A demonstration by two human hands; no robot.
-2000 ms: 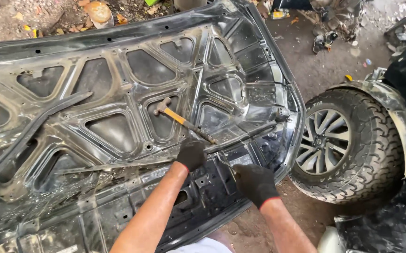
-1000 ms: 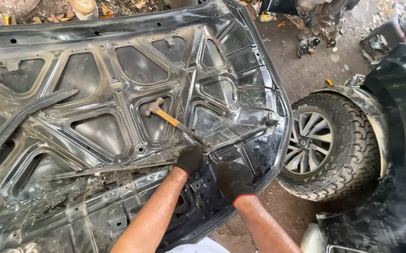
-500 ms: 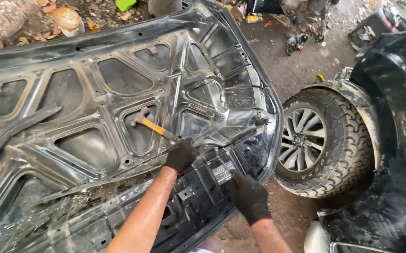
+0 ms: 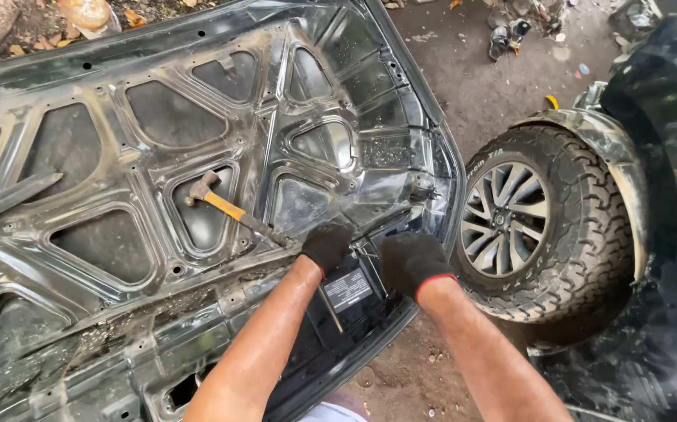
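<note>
Two gloved hands work at the near edge of an upturned car hood (image 4: 119,156), which fills the left and middle of the view with its bare metal underside facing up. At the far left, a long dark strip (image 4: 10,199) lies slanted across the hood's ribbed frame. Beyond the hood's top edge, dry leaves and a rounded brownish stone (image 4: 84,12) sit on the dirt.

Further right, a hammer (image 4: 217,202) rests in one of the triangular recesses of the frame, its metal head up and to the left, its orange-yellow handle running down and to the right toward the left hand (image 4: 327,246). That hand, in a black glove, is closed around the dark end of the handle. Just below the wrist, a thin metal rod (image 4: 331,309) slopes over a pale label (image 4: 348,289) stuck to the hood's dark lower panel.

The right hand (image 4: 413,262), also in a black glove with a red cuff, lies just beside the left one, pressed on the hood's edge with the fingers curled down; whether it grips anything I cannot tell. Above it, a small latch fitting (image 4: 423,187) sits at the hood's rim.

Right of the hood stands a wheel (image 4: 542,223) with a chunky tyre and silver spoked rim, under a muddy wheel arch of a black vehicle (image 4: 667,117). Scraps of debris (image 4: 506,35) lie on the ground (image 4: 479,86) behind.
</note>
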